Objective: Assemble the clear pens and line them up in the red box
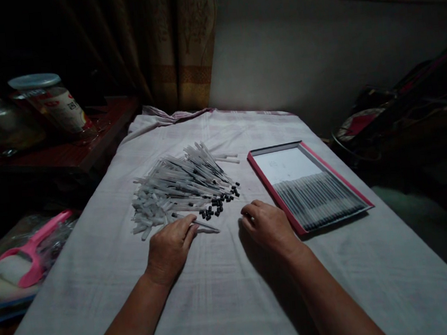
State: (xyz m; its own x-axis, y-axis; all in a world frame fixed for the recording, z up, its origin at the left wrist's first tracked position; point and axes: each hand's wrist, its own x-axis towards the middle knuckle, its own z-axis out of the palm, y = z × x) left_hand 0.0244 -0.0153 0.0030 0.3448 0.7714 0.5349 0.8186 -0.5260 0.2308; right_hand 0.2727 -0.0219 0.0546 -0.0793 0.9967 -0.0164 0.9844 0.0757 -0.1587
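My left hand (171, 246) is closed round a slim pen part (206, 226) whose pointed end sticks out to the right, low over the cloth. Just beyond it lies a heap of clear pen barrels and refills (184, 177), with clear pen caps (148, 210) piled at its left side. Small black plugs (216, 205) are scattered between the heap and my right hand (268, 225). That hand's fingers are curled together beside the box; whatever they hold, if anything, is hidden. A shallow pink-edged box (270, 182) contains a row of pens (318, 200) laid side by side.
A pale checked cloth (206, 308) covers the table. To the left, jars (57, 105) stand on a dark red surface (86, 150), with a pink-handled item (36, 246) below. A curtain (178, 44) and a pale panel (295, 53) are behind the table.
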